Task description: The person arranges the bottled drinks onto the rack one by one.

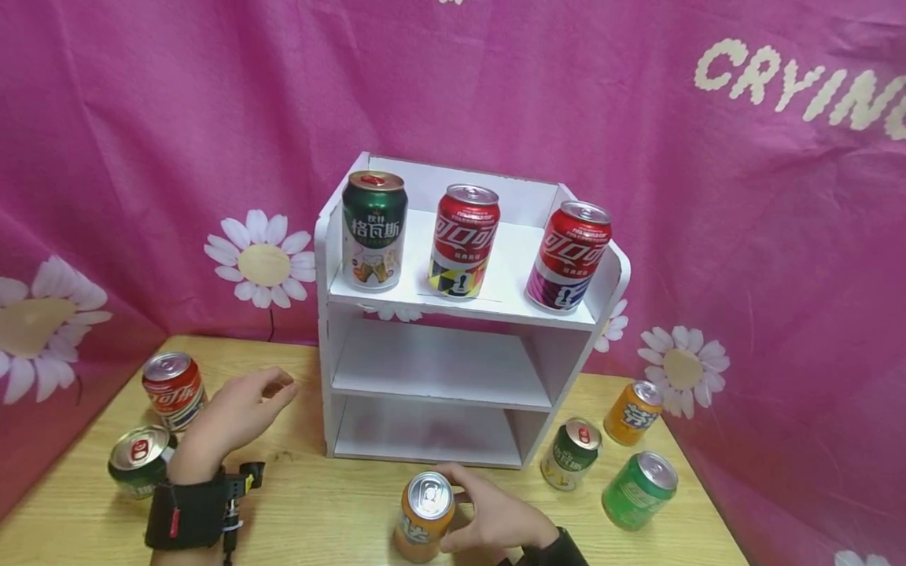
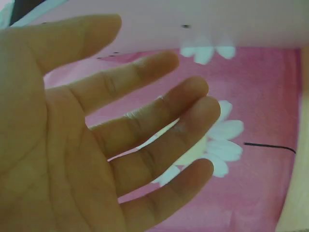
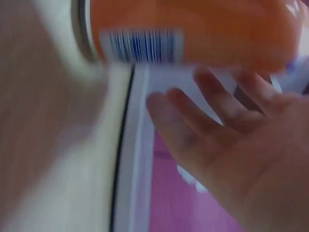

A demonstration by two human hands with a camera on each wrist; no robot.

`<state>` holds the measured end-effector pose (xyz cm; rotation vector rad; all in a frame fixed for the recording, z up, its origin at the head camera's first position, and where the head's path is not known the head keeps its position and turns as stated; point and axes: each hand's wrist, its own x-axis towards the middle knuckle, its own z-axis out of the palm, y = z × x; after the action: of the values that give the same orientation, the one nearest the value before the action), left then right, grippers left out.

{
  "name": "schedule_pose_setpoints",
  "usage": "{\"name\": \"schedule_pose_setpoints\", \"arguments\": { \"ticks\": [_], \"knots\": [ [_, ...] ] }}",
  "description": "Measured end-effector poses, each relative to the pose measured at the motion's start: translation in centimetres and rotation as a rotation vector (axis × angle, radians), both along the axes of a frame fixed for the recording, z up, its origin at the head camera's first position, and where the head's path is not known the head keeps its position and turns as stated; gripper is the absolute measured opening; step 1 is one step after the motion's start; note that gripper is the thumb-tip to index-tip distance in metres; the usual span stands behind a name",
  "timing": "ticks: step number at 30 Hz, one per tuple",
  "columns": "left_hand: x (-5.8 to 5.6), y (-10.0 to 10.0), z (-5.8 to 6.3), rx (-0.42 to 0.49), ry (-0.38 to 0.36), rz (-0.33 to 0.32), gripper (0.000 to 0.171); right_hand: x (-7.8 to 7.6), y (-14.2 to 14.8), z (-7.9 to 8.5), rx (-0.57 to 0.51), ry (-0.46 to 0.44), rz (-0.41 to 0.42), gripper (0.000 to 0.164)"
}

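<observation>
In the head view an orange soda can [image 1: 418,527] stands in front of the shelf. My right hand [image 1: 495,511] holds its right side, with the thumb in front and the index finger behind. The right wrist view shows the can's barcode side [image 3: 193,34]; some fingertips reach its edge while other fingers [image 3: 169,116] stay apart from it. My left hand [image 1: 241,413] hovers left of the shelf with loosely bent fingers and holds nothing; its palm [image 2: 63,154] faces the left wrist camera. Nearest to it is a red cola can [image 1: 173,393], partly hidden by the forearm.
A white three-tier shelf [image 1: 442,405] carries a green-and-white can [image 1: 373,232] and two cola cans [image 1: 463,244] [image 1: 569,255] on top. Right of it stand a green-and-white can [image 1: 569,456], an orange can [image 1: 632,414] and a green can [image 1: 639,491]. Another green can [image 1: 138,460] stands left.
</observation>
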<state>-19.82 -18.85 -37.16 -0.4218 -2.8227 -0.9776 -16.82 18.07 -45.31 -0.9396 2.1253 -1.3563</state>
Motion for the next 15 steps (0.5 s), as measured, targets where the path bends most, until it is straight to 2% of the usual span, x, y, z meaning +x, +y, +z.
{"name": "schedule_pose_setpoints", "arguments": {
  "ticks": [3,8,12,15],
  "knots": [
    [-0.2,0.1,-0.5,-0.031,-0.026,0.019,0.034,0.8,-1.4,-0.3,-0.039,-0.017,-0.065,0.077],
    [-0.5,0.1,-0.8,-0.035,-0.063,0.024,0.035,1.9,-3.4,-0.9,-0.066,0.023,-0.247,0.084],
    [-0.6,0.1,-0.7,-0.034,-0.053,0.016,0.033,2.1,-4.1,-1.4,-0.098,0.042,-0.32,0.086],
    [-0.7,0.2,-0.7,-0.037,-0.05,0.009,0.031,2.1,-4.3,-1.8,-0.091,0.091,-0.357,0.081]
  ]
}}
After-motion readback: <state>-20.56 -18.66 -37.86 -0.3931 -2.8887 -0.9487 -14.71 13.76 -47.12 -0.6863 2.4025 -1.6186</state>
